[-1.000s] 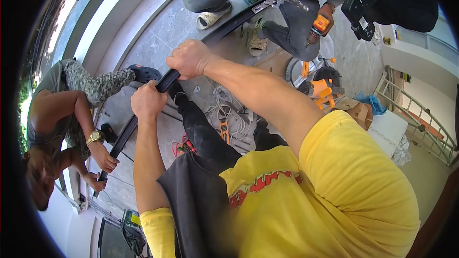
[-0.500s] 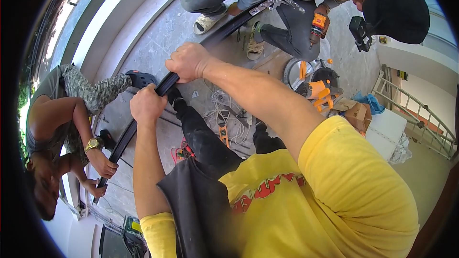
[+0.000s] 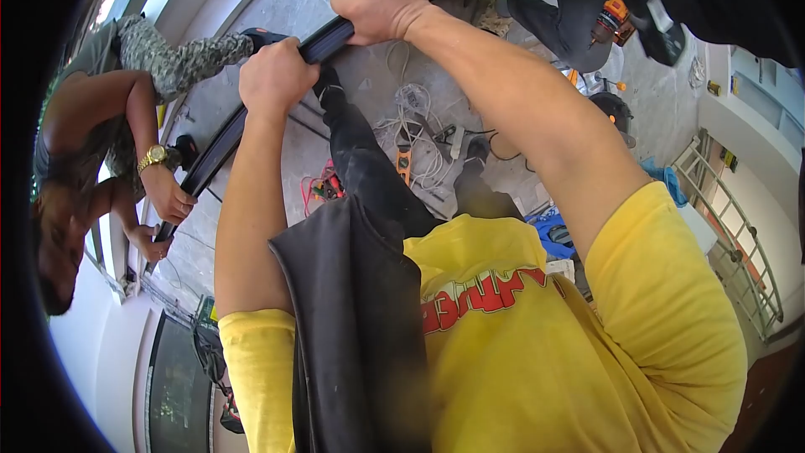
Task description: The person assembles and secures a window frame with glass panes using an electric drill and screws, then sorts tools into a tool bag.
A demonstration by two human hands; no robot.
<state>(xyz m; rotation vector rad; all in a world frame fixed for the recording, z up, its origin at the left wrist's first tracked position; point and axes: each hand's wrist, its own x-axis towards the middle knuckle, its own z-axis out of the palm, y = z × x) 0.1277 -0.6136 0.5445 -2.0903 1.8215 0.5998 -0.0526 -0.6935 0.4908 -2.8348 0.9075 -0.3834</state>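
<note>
A long black metal profile [image 3: 325,41] runs diagonally from the lower left to the top of the view. My left hand [image 3: 278,75] is closed around it, and my right hand [image 3: 380,7] grips it farther up, with a short stretch of bar showing between them. A co-worker's hands [image 3: 172,199] hold its lower left end. Near its upper end are metal fittings, beside another person's dark trouser leg [image 3: 558,21].
Tangled white cable [image 3: 411,113], an orange level [image 3: 403,164] and red leads [image 3: 329,182] lie on the floor around my legs. An orange drill [image 3: 614,18] is at the upper right. A metal ladder [image 3: 738,235] stands at the right.
The profile and both my hands have moved up and right in view, with the hands slightly farther apart. The person with the drill has shifted toward the upper right.
</note>
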